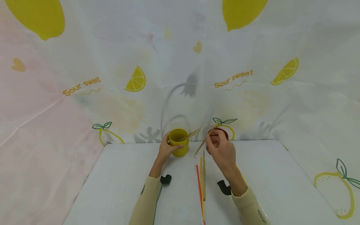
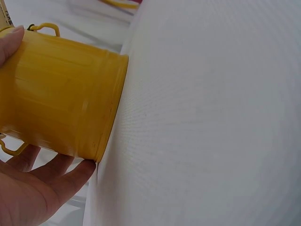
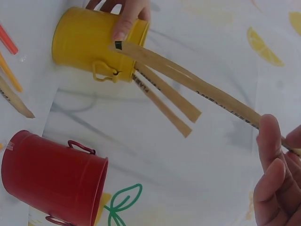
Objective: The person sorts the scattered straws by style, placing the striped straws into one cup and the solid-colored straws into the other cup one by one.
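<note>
My left hand (image 1: 166, 150) grips a small yellow metal bucket (image 1: 180, 152) from its left side, thumb across the front. The bucket stands upright on the table, and two brown paper-wrapped straws (image 1: 193, 133) lean out over its rim to the right. Between thumb and fingers, my right hand (image 1: 224, 153) pinches another paper-wrapped straw (image 3: 188, 82) near its upper end. This straw slants down to the left, apart from the table, its lower end to the right of the bucket. A red bucket (image 3: 54, 174) stands behind the right hand, which partly hides it in the head view.
In the middle of the white table (image 1: 112, 187) lie a red straw (image 1: 198, 176), a yellow straw (image 1: 201, 175) and a paper-wrapped straw (image 1: 204, 178), roughly side by side. A lemon-print cloth (image 1: 180, 103) hangs behind the table's far edge.
</note>
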Demonstrator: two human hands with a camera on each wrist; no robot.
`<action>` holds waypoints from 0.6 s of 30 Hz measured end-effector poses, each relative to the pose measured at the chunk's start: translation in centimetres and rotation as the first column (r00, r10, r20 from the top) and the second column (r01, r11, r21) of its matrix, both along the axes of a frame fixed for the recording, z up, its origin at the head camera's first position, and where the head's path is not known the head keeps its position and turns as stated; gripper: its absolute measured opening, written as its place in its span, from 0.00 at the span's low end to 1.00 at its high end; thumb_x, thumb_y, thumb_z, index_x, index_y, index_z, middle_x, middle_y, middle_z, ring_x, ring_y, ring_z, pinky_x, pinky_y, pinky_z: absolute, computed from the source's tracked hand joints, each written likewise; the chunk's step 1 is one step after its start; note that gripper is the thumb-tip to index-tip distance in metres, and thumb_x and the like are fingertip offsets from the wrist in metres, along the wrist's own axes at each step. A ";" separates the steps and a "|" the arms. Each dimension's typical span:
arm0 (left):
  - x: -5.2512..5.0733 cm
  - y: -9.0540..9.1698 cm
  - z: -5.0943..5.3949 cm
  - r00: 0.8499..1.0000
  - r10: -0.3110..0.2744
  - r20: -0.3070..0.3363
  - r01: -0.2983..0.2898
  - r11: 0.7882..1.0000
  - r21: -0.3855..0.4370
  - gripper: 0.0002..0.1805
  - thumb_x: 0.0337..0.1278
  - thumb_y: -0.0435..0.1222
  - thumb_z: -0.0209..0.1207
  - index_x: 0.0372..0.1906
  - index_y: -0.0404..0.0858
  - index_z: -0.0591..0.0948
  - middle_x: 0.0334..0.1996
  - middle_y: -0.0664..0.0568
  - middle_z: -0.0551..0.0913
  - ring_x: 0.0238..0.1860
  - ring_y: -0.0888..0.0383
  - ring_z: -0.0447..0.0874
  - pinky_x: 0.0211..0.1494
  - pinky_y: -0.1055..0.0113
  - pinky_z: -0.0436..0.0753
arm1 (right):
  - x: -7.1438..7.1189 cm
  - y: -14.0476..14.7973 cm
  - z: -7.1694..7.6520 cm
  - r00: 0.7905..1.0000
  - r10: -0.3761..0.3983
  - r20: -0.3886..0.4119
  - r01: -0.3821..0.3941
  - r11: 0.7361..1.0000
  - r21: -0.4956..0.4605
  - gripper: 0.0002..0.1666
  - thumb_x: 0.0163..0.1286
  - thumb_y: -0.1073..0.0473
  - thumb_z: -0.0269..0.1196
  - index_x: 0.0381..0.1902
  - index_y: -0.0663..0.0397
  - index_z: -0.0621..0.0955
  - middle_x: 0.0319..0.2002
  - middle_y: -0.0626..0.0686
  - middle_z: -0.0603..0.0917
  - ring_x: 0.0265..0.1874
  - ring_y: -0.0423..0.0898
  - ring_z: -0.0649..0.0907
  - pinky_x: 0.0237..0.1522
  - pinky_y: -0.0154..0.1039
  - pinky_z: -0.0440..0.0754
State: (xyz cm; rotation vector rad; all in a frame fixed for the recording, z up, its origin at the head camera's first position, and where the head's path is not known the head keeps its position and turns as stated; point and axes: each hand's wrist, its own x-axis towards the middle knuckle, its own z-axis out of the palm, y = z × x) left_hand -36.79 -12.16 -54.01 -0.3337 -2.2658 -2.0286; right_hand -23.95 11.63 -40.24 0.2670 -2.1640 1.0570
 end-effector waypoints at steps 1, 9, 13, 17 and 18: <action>0.0 0.0 0.0 1.000 0.001 0.000 -0.001 1.000 -0.001 0.50 0.36 0.43 0.80 0.70 0.53 0.67 0.62 0.53 0.73 0.61 0.49 0.72 0.64 0.48 0.70 | -0.1 -0.1 0.1 1.000 -0.004 -0.010 0.004 1.000 -0.008 0.11 0.69 0.55 0.64 0.43 0.55 0.78 0.24 0.43 0.86 0.16 0.34 0.79 0.18 0.35 0.75; 2.1 -0.1 3.2 0.998 -0.053 -0.015 0.052 0.997 -0.056 0.49 0.46 0.35 0.76 0.73 0.37 0.62 0.65 0.42 0.71 0.63 0.45 0.71 0.65 0.49 0.71 | -0.8 -0.4 0.2 0.994 0.015 -0.106 -0.023 0.997 -0.072 0.12 0.69 0.56 0.64 0.44 0.57 0.78 0.29 0.47 0.88 0.19 0.36 0.82 0.23 0.40 0.81; 2.3 -0.1 3.3 0.999 -0.046 -0.009 0.046 0.997 -0.054 0.50 0.46 0.36 0.76 0.74 0.38 0.62 0.65 0.41 0.70 0.63 0.44 0.71 0.65 0.48 0.71 | -1.3 -0.6 -0.1 0.990 0.031 -0.137 -0.045 0.994 -0.103 0.12 0.70 0.56 0.64 0.44 0.59 0.78 0.31 0.49 0.88 0.18 0.36 0.82 0.23 0.35 0.81; 2.4 0.0 3.4 0.999 -0.037 0.004 0.037 0.998 -0.056 0.49 0.46 0.36 0.76 0.74 0.39 0.62 0.66 0.42 0.70 0.63 0.43 0.71 0.64 0.48 0.71 | -1.6 -0.9 -0.4 0.979 0.051 -0.199 -0.080 0.987 -0.137 0.11 0.69 0.59 0.65 0.43 0.60 0.78 0.31 0.52 0.88 0.15 0.37 0.82 0.19 0.31 0.80; 2.3 0.0 3.4 0.999 -0.036 0.005 0.037 0.998 -0.057 0.49 0.46 0.35 0.76 0.74 0.38 0.62 0.65 0.42 0.70 0.63 0.43 0.71 0.64 0.48 0.71 | -1.7 -1.0 -0.4 0.974 0.061 -0.217 -0.095 0.985 -0.148 0.11 0.69 0.61 0.65 0.43 0.61 0.77 0.31 0.53 0.88 0.15 0.38 0.82 0.18 0.30 0.79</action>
